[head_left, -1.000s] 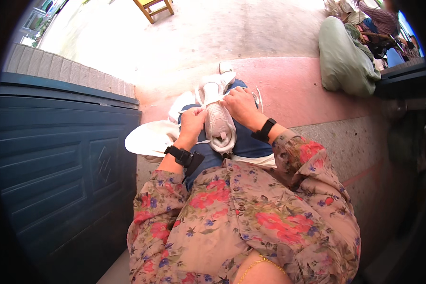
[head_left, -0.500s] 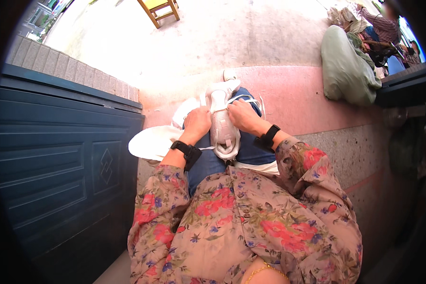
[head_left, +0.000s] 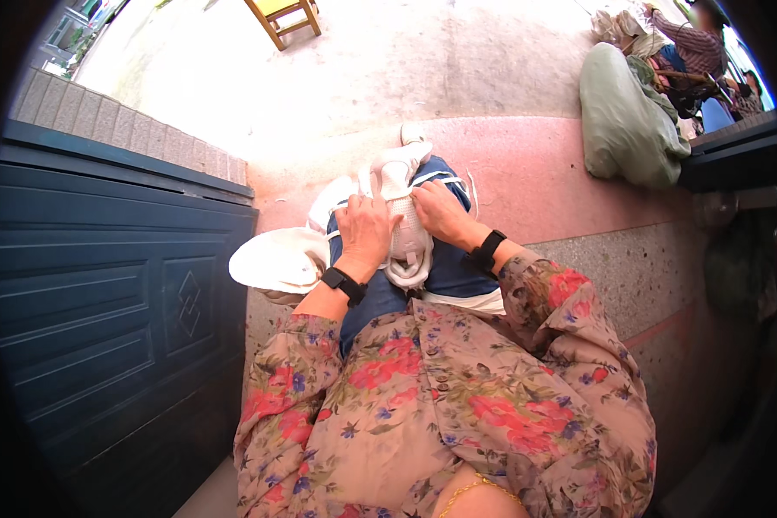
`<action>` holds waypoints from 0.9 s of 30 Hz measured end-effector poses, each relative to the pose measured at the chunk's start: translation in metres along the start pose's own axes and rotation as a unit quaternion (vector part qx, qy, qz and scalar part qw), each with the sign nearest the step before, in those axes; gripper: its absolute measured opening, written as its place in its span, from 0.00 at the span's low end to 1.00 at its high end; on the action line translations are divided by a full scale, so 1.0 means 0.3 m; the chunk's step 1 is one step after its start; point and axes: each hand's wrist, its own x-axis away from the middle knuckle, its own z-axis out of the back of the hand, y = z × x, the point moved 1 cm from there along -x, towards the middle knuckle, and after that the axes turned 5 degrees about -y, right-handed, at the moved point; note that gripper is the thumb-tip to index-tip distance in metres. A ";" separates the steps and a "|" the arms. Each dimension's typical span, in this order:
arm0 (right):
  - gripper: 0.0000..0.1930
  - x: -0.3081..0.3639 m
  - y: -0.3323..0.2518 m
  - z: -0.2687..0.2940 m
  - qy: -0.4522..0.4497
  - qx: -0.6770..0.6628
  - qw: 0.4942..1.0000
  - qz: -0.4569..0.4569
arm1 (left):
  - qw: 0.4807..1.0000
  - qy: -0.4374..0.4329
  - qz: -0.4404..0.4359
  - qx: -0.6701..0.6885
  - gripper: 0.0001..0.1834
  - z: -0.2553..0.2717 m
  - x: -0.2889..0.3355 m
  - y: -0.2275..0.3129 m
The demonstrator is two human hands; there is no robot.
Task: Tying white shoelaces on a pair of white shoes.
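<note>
A white lace-up sneaker (head_left: pixel 408 234) rests on my lap, its heel opening toward me and its toe pointing away. My right hand (head_left: pixel 442 213) is closed in a pinch at the sneaker's right side, on a white shoelace (head_left: pixel 440 176) that trails over the right knee. Back upward, my left hand (head_left: pixel 365 231) lies at the sneaker's left side, thumb apart from the fingers and over the shoe's edge. Its fingertips are partly hidden. Left of that wrist is a white rounded cloth-like thing (head_left: pixel 278 259), perhaps a hat.
A dark blue panelled door (head_left: pixel 104 302) stands close on the left. To the right a big green stuffed sack (head_left: pixel 623 116) sits on the pinkish floor, with a seated person (head_left: pixel 698 47) behind it. A yellow-topped wooden stool (head_left: pixel 285 19) stands far ahead.
My left hand has loosened from a closed grip and turned, its thumb now apart and nearer the shoe. The right hand keeps its pinch. The whole view has shifted slightly.
</note>
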 end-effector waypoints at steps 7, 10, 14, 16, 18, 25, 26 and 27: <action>0.06 -0.018 -0.013 0.004 -0.069 0.067 0.995 -0.015 | 0.995 -0.094 0.014 0.013 0.08 -0.022 -0.033 -0.049; 0.05 -0.015 -0.023 0.008 -0.066 0.067 0.995 -0.016 | 0.985 -0.150 0.012 0.088 0.11 -0.013 -0.061 -0.092; 0.06 -0.015 -0.007 -0.001 -0.073 0.077 0.994 -0.008 | 0.974 -0.192 -0.026 0.113 0.12 0.013 -0.082 -0.110; 0.06 -0.014 -0.007 -0.004 -0.071 0.074 0.995 -0.005 | 0.971 -0.198 -0.033 0.128 0.12 0.006 -0.079 -0.123; 0.05 -0.012 -0.005 -0.008 -0.067 0.070 0.995 -0.003 | 0.968 -0.202 -0.041 0.143 0.12 -0.014 -0.070 -0.128; 0.03 -0.003 0.025 -0.018 -0.053 0.034 0.998 0.004 | 0.989 0.089 -0.085 0.079 0.05 0.027 -0.044 0.057; 0.03 -0.005 0.028 -0.022 -0.048 0.027 0.998 0.024 | 0.989 0.088 -0.085 0.080 0.05 -0.003 -0.044 0.062; 0.04 -0.011 0.020 -0.019 -0.065 0.034 0.997 0.022 | 0.993 0.075 -0.067 0.056 0.05 -0.033 -0.048 0.064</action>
